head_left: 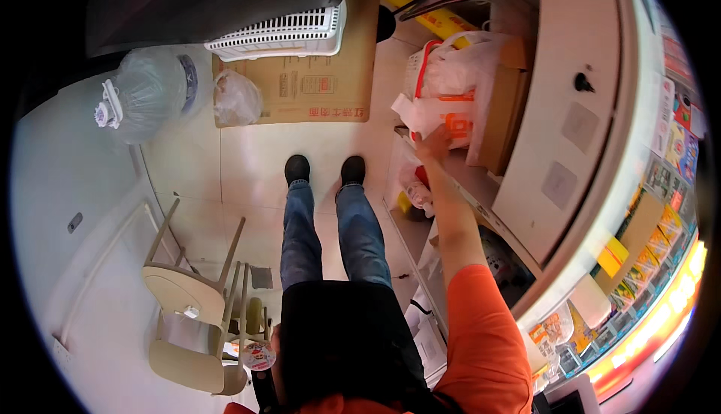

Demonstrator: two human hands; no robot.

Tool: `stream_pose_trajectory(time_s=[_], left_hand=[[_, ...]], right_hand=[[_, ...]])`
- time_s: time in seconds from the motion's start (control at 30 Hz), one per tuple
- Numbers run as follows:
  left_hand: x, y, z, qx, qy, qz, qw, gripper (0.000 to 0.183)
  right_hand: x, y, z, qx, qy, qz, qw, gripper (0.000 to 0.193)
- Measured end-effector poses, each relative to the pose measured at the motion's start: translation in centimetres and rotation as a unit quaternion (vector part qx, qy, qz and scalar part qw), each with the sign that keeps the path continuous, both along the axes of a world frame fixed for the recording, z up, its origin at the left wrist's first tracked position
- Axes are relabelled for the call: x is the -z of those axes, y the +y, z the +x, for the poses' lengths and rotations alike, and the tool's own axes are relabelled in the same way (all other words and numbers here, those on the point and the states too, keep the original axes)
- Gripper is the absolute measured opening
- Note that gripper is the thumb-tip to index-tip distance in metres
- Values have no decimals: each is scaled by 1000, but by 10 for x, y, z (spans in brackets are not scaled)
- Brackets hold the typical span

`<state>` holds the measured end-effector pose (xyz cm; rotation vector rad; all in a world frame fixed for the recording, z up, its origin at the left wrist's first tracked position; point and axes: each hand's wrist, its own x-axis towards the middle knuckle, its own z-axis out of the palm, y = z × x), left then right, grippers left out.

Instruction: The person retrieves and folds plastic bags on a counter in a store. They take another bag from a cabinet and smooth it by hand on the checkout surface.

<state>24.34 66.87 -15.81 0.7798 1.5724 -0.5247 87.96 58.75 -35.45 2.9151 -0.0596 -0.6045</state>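
My right arm, in an orange sleeve, reaches forward into an open low cabinet. Its hand (pixel 434 146) is at a white plastic bag (pixel 454 117) with orange print, fingers bent against the plastic; the fingertips are partly hidden. Behind the bag stands a brown cardboard box (pixel 505 125). Below the hand, a clear bag (pixel 415 189) sits on the shelf. Only a sliver of my left hand (pixel 276 343) shows beside my black apron, its fingers hidden. Right by it is a round printed lid or tub (pixel 258 355); whether I hold it cannot be made out.
Flattened cardboard (pixel 330 91) lies ahead on the floor, with a white plastic basket (pixel 300 35) and a small bag (pixel 238 99). A large bagged bottle (pixel 150 87) stands left. A beige chair (pixel 184 294) is near my left side; a goods-lined counter (pixel 586 189) curves along the right.
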Motion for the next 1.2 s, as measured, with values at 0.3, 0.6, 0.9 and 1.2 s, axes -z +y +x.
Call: stream_pose_trajectory(time_s=[0.3, 0.6, 0.9, 1.2], left_hand=[[-11, -26, 28, -18, 11, -14, 1000, 38], [63, 3, 91, 46, 31, 82, 995, 34], [179, 54, 421, 4, -382, 98, 919, 26], [162, 41, 519, -230, -312, -180, 904, 30]], right_hand=[[31, -11, 38, -1, 4, -33, 999, 104], [-48, -3, 22, -93, 22, 129, 987, 99], [-77, 45, -61, -14, 74, 334, 939, 82], [-82, 22, -52, 52, 51, 551, 831, 77]])
